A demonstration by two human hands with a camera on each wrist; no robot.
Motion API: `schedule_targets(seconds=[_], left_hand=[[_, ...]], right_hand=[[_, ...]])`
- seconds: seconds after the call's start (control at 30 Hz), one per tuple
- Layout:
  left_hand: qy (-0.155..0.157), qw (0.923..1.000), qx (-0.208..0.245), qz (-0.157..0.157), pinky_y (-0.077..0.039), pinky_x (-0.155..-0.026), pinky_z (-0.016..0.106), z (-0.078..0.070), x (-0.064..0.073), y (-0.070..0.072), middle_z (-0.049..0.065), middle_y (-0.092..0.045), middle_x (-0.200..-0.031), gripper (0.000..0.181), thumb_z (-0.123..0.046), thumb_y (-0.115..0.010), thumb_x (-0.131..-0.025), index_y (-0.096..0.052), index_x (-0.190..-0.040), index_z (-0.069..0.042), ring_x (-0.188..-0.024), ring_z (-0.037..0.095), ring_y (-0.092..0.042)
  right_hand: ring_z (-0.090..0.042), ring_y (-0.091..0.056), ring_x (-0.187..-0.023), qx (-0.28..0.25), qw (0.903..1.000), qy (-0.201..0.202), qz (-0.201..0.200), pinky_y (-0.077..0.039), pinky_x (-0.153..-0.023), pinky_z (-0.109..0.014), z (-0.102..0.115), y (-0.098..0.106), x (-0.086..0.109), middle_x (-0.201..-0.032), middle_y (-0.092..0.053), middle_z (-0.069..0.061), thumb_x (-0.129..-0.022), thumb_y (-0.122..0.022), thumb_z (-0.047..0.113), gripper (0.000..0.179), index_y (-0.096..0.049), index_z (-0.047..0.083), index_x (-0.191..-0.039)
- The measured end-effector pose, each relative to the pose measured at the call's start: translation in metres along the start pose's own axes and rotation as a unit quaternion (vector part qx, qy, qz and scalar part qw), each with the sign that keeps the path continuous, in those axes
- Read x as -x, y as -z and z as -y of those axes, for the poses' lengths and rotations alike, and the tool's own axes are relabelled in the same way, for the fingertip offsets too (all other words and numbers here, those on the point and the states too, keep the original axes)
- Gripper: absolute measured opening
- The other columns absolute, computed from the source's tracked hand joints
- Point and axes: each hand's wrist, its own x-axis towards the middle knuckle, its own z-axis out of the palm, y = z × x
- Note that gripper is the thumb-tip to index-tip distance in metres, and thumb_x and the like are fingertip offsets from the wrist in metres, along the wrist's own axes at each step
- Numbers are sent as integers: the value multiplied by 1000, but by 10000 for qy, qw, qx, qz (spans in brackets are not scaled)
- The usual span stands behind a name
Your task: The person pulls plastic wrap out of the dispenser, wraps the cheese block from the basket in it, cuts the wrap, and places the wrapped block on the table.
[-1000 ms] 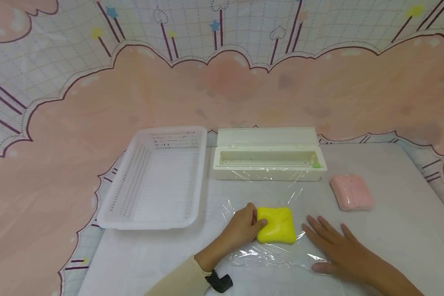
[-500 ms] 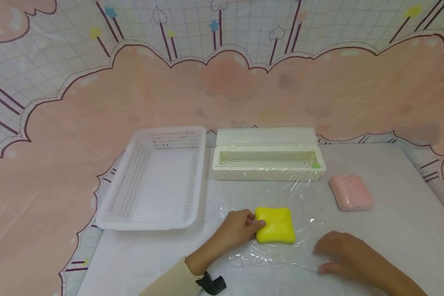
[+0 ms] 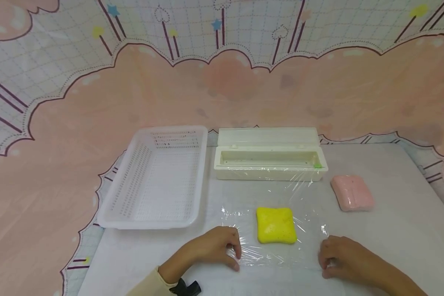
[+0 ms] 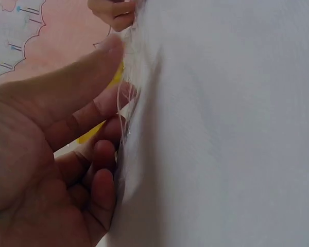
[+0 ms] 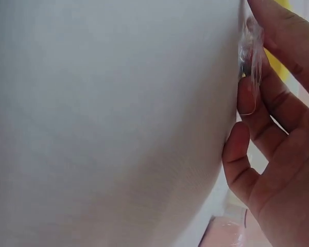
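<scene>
A yellow, pillow-shaped block (image 3: 276,225) lies on a sheet of clear plastic wrap (image 3: 274,257), which stretches forward from the cream wrap dispenser (image 3: 270,174). At the wrap's near left corner is my left hand (image 3: 214,246), its fingers bent and the thumb apart from the index finger. In the left wrist view, the wrap's crinkled edge (image 4: 126,100) touches those fingers. My right hand (image 3: 349,259) pinches the near right corner, fingers curled and thumb close to them. Some bunched wrap (image 5: 252,51) shows against the fingers in the right wrist view.
A white perforated basket (image 3: 197,193) stands at the left. The dispenser's lid (image 3: 268,137) is raised at the back. To the right sits a pink block (image 3: 352,193) with a shiny wrapped surface. White cloth (image 3: 399,238) covers the table, with a patterned backdrop behind.
My left hand has let go of the yellow block and moved down-left to the wrap's near corner. My right hand, flat with spread fingers before, has curled at the wrap's right corner.
</scene>
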Motion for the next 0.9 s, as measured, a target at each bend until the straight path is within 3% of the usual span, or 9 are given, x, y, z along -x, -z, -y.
schedule_targets(seconds=[0.1, 0.2, 0.37, 0.47, 0.6, 0.77, 0.9], left_hand=[[-164, 9996, -199, 106, -36, -75, 9, 2, 0, -1, -16, -52, -86, 24, -32, -93, -72, -74, -84, -25, -79, -5, -42], [-297, 9988, -352, 165, -36, -77, 9, 3, -1, -1, -16, -51, -87, 21, -29, -91, -75, -73, -85, -25, -81, -5, -43], [-369, 9991, -150, 144, -39, -80, 8, 9, 1, 0, -18, -55, -89, 10, -27, -86, -82, -76, -85, -26, -84, -7, -47], [-455, 9984, 345, 29, -44, -82, 10, 13, 4, 2, -18, -61, -90, 8, -25, -83, -85, -76, -86, -24, -85, -6, -52], [-643, 9935, 917, -192, -50, -81, 15, 14, 7, 7, -14, -67, -89, 7, -20, -81, -88, -75, -87, -22, -84, -4, -56], [-750, 9916, 876, -581, -53, -82, 19, 9, 8, 17, -12, -70, -86, 3, -19, -78, -91, -76, -89, -18, -83, -6, -58], [-522, 9908, 812, -949, -55, -85, 23, 5, 7, 22, -12, -72, -87, 3, -19, -74, -94, -75, -93, -17, -86, -5, -62]], right_hand=[[7, -48, -79, -87, 9990, 390, -222, -47, -68, -21, -2, 0, 1, -89, -58, 27, -88, -79, 42, 11, -68, 39, -87], [6, -52, -78, -291, 9951, 761, -555, -48, -67, -19, -2, 1, 3, -89, -60, 26, -89, -80, 35, 12, -68, 36, -90], [5, -56, -80, 1, 9820, 1241, -1426, -46, -69, -17, 2, 8, 7, -90, -63, 26, -84, -84, 23, 23, -69, 37, -93], [5, -56, -80, 73, 9788, 1118, -1714, -44, -71, -16, 6, 13, 8, -90, -64, 27, -82, -85, 21, 24, -70, 37, -93], [6, -56, -80, -179, 9839, 738, -1621, -47, -70, -17, 8, 19, 10, -90, -66, 25, -85, -82, 22, 18, -72, 34, -93], [6, -56, -80, 20, 9840, 549, -1695, -49, -70, -20, 8, 22, 10, -91, -66, 26, -88, -80, 20, 19, -69, 34, -95], [5, -58, -81, -73, 9842, 248, -1752, -52, -70, -20, 8, 24, 9, -93, -68, 23, -89, -80, 18, 21, -68, 32, -98]])
